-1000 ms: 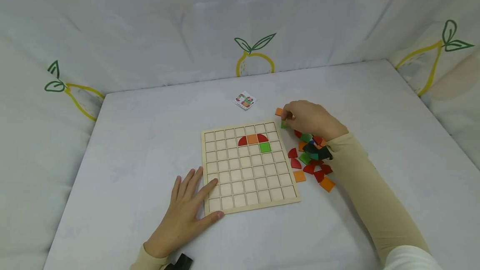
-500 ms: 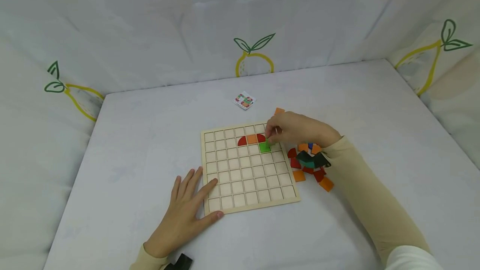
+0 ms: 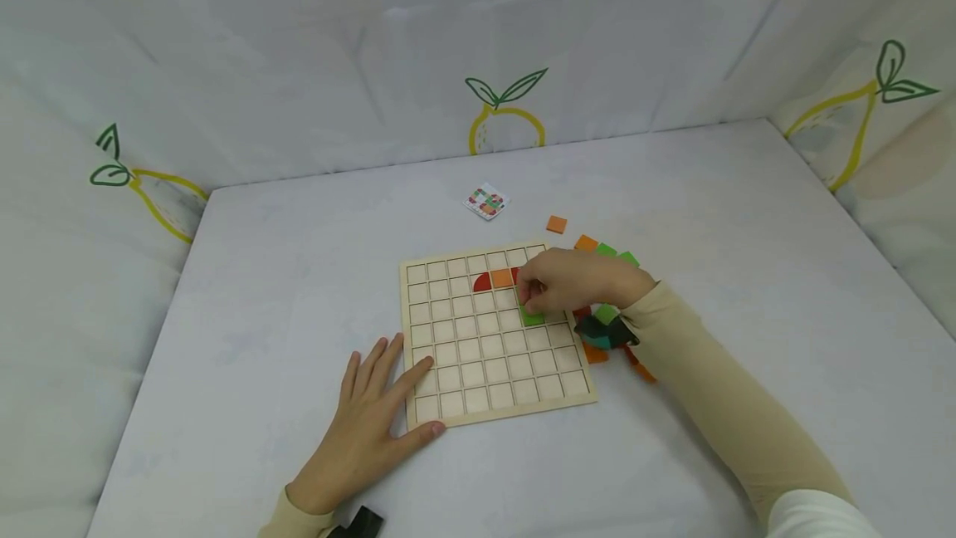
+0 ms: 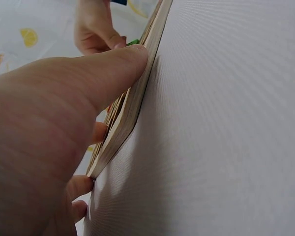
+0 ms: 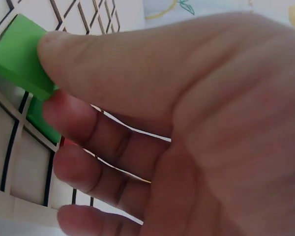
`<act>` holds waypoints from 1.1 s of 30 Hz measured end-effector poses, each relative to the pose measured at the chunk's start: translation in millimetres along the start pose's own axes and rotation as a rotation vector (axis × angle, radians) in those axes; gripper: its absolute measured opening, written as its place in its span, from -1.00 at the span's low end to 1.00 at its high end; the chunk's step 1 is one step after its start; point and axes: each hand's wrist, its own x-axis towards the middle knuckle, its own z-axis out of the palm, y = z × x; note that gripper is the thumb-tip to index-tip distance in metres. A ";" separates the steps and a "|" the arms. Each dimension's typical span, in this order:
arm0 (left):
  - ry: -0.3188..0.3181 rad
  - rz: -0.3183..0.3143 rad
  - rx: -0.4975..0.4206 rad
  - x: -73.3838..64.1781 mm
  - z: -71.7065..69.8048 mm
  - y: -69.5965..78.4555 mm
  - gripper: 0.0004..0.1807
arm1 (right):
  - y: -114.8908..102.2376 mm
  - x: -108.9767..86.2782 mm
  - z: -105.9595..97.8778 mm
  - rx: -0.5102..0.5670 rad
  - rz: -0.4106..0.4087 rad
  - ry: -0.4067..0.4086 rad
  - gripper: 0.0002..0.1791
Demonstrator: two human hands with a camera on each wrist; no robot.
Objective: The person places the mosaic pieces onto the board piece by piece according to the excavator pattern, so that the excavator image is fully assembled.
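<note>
My right hand pinches a green square tile between thumb and fingers, low over the wooden grid board. Beside that tile, in the right wrist view, a second green tile sits in a cell, partly hidden by the fingers. A red quarter-circle tile and an orange square tile lie in a row of the board, with another red piece mostly covered by my hand. My left hand rests with spread fingers on the board's lower left corner, its thumb along the near edge.
A small patterned card lies behind the board. To the right is a pile of loose tiles, red, green and orange, partly hidden by the right wrist. A single orange tile lies near the board's far right corner.
My right hand has brought a green tile from beside the board's upper right edge leftward and nearer, to just below the placed green tile. The left hand stays put.
</note>
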 end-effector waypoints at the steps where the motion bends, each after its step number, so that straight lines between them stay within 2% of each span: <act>1: 0.001 0.002 0.002 0.0 0.2 -0.1 -0.14 | -0.5 0.2 0.5 -0.011 0.005 -0.001 -0.94; 8: 0.005 0.001 0.004 -0.9 1.5 -0.5 -0.14 | -2.8 0.6 2.2 -0.061 0.046 0.000 -0.94; 20: 0.006 0.007 0.003 -0.4 1.4 -0.9 -0.14 | -6.1 3.0 4.9 -0.127 0.059 0.013 -0.90; 26: 0.004 0.000 -0.001 -0.9 1.8 -0.8 -0.14 | -6.4 2.2 4.1 -0.097 0.074 0.008 -0.91; 30: 0.000 -0.001 -0.003 -1.3 2.0 -0.7 -0.14 | -3.3 -5.7 -4.0 -0.033 0.088 0.050 -0.96; 33: 0.001 0.001 0.000 -1.1 1.9 -1.0 -0.14 | -0.2 -13.6 -13.6 -0.024 0.116 0.102 -0.88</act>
